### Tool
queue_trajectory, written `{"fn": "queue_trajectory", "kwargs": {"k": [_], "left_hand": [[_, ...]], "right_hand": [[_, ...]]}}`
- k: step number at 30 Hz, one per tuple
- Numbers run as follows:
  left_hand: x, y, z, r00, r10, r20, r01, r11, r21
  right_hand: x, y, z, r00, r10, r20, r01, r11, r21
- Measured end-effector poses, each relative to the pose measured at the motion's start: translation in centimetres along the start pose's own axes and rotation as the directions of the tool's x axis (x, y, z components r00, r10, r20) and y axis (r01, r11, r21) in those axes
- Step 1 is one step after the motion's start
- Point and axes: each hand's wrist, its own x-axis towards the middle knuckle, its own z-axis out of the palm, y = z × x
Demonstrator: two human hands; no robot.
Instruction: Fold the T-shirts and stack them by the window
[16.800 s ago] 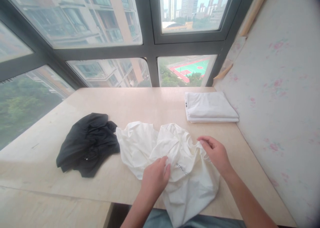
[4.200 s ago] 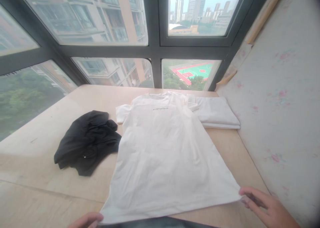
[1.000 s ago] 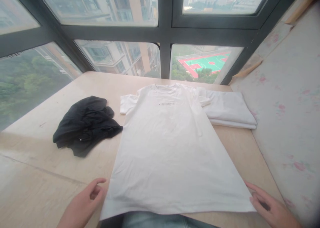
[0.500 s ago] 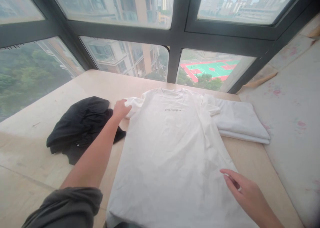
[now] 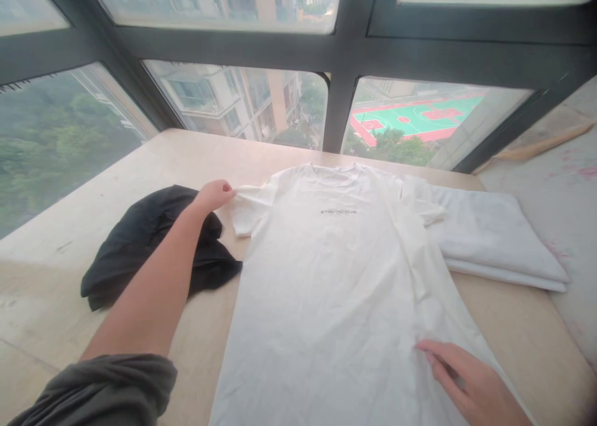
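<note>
A white short-sleeved T-shirt (image 5: 336,277) lies spread face up, its collar toward the window and small dark lettering across the chest. At the far left, my left hand (image 5: 215,194) is closed in a pinch on the end of one sleeve, pulling it out sideways. Low on the right side of the shirt is my right hand (image 5: 471,376), with thumb and forefinger drawn together at the cloth. Creases run up the shirt from those fingertips. The opposite sleeve is bunched beside a folded white cloth.
A crumpled black garment (image 5: 140,245) lies left of the shirt, partly behind my left forearm. The folded white cloth (image 5: 499,239) rests on the right of the pale sill (image 5: 196,149). Dark-framed windows (image 5: 233,50) rise behind, and a flower-patterned wall stands at right.
My left hand has moved slightly left, drawing the sleeve out flatter. My right hand sits farther in from the shirt's side edge. The view has shifted a little.
</note>
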Motion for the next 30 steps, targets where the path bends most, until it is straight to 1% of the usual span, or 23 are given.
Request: {"fn": "queue_trajectory", "kwargs": {"k": [2, 5, 9, 11, 13, 16, 19, 21, 23, 24, 26, 29, 30], "left_hand": [[-1.2, -0.9, -0.3, 1.0, -0.027, 0.007, 0.027, 1.0, 0.008], [-2.4, -1.5, 0.0, 0.997, -0.068, 0.022, 0.068, 0.998, -0.01], [-2.8, -1.4, 0.6, 0.993, -0.102, 0.062, 0.107, 0.989, -0.1], [-3.0, -1.2, 0.4, 0.991, -0.1, 0.091, 0.113, 0.982, -0.154], [-3.2, -0.6, -0.3, 0.991, -0.096, 0.092, 0.113, 0.973, -0.2], [-3.9, 1.5, -1.8, 0.997, -0.079, 0.011, 0.079, 0.964, -0.252], [-5.3, 5.4, -2.7, 0.996, -0.013, -0.083, -0.012, 0.959, -0.284], [-6.5, 8.5, -2.3, 0.994, 0.055, -0.098, -0.082, 0.952, -0.296], [-7.6, 11.1, -1.3, 0.989, 0.138, -0.056, -0.149, 0.941, -0.305], [-8.0, 12.0, -0.7, 0.984, 0.175, -0.031, -0.176, 0.936, -0.305], [-8.6, 13.1, 0.5, 0.979, 0.204, -0.017, -0.2, 0.938, -0.284], [-8.9, 13.1, 1.9, 0.979, 0.176, -0.107, -0.194, 0.962, -0.194], [-9.0, 12.9, 2.4, 0.973, 0.187, -0.134, -0.207, 0.965, -0.159]], "right_hand": [[0.3, 0.2, 0.0, 1.0, 0.009, 0.002, -0.009, 1.0, -0.011], [0.7, 0.3, 0.1, 1.0, 0.027, 0.007, -0.027, 0.999, -0.032], [1.0, 0.4, 0.3, 0.999, 0.042, 0.029, -0.04, 0.998, -0.053], [1.0, 0.2, 0.5, 0.999, 0.045, 0.027, -0.043, 0.997, -0.057], [1.0, -0.1, 0.6, 0.999, 0.044, 0.016, -0.043, 0.998, -0.056], [1.0, -0.6, 0.7, 0.999, 0.037, -0.003, -0.037, 0.998, -0.046], [1.1, -0.8, 0.7, 0.999, 0.028, -0.027, -0.029, 0.999, -0.038], [1.1, -0.8, 0.8, 0.999, 0.023, -0.04, -0.025, 0.999, -0.04], [1.2, -0.7, 0.9, 0.999, 0.017, -0.043, -0.02, 0.999, -0.047], [1.2, -0.6, 1.0, 0.999, 0.013, -0.042, -0.015, 0.999, -0.051], [1.2, -0.5, 1.0, 0.999, 0.005, -0.037, -0.007, 0.998, -0.058], [1.1, -0.5, 1.1, 1.0, 0.003, -0.03, -0.005, 0.998, -0.058], [1.1, -0.6, 1.1, 1.0, 0.005, -0.028, -0.007, 0.998, -0.057]]}}
